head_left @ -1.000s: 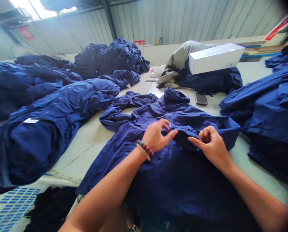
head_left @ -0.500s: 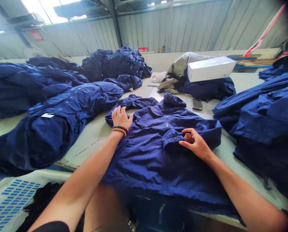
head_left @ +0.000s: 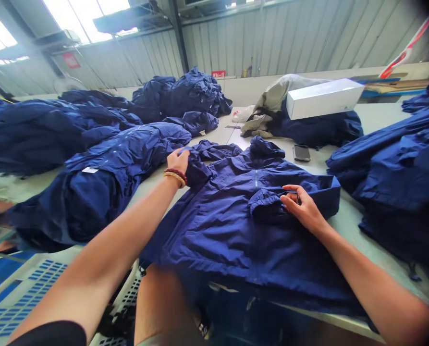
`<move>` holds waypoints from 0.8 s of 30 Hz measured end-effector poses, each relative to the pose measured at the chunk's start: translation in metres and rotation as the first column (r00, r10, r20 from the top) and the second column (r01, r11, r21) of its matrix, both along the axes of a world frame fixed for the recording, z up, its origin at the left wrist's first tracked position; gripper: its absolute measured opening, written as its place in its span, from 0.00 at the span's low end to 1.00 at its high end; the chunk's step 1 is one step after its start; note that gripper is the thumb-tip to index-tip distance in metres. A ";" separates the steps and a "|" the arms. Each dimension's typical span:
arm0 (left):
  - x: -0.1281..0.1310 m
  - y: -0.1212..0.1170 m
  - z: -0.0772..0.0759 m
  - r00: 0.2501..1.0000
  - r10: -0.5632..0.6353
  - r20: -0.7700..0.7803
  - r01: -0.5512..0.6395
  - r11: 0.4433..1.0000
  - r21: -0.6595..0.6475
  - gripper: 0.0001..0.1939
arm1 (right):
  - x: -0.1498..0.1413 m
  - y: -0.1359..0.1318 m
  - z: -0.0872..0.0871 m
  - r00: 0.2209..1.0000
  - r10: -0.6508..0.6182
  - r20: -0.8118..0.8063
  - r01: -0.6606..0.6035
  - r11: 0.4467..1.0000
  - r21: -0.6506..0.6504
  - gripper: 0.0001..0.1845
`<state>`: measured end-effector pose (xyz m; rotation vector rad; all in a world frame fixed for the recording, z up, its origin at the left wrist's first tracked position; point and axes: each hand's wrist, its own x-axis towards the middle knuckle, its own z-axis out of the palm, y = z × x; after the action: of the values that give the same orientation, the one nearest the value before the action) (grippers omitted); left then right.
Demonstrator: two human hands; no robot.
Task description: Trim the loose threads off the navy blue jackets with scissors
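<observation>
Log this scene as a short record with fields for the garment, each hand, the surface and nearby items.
Garment: navy-blue fabric jacket with a front zip, one sleeve folded across its front
Left hand: closed on the jacket's other sleeve
Right hand: at the folded sleeve's cuff; grip unclear
Surface: pale flat table
Beyond jacket: dark flat rectangular device; white oblong box atop grey and navy cloth
</observation>
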<state>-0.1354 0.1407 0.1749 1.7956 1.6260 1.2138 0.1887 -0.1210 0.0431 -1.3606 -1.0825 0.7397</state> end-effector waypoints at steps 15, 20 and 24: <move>0.117 -0.119 -0.106 0.551 -0.673 -0.494 0.796 0.602 0.069 0.18 | 0.019 0.013 0.014 0.751 -0.096 -0.653 0.203 0.975 0.091 0.40; 0.110 -0.112 -0.097 0.626 -0.654 -0.424 0.746 0.661 0.082 0.15 | 0.005 0.004 0.029 0.771 -0.111 -0.627 0.199 0.977 0.071 0.38; 0.109 -0.115 -0.087 0.803 -0.513 -0.304 0.594 0.733 0.332 0.09 | -0.009 -0.004 0.038 0.840 -0.166 -0.517 0.228 0.972 0.058 0.36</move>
<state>-0.0261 0.0256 0.0884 2.4941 0.8052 1.1634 0.1801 -0.1252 0.0814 -1.0670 -0.5429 0.8088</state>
